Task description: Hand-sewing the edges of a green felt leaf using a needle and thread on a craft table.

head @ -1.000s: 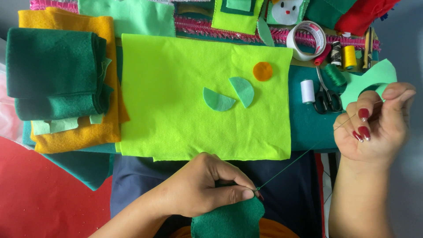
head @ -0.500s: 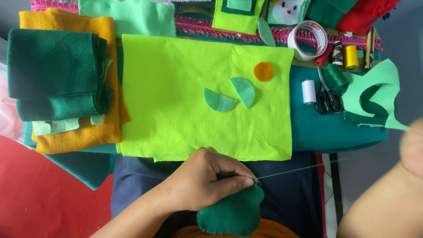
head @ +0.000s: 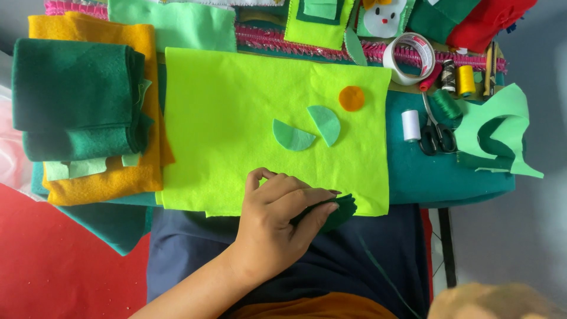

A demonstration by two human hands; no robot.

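Scissors (head: 436, 133), white spool (head: 410, 125), tape roll (head: 409, 58) right of lime felt (head: 236, 130), nothing btwn

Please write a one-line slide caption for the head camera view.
Left hand pinches a dark green felt piece at the edge of a lime green felt sheet with two semicircles.

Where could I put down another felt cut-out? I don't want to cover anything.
The lime felt sheet is bare across its left half, between the folded dark green felt and the two half-circles. The right side by the scissors and thread spools is crowded.
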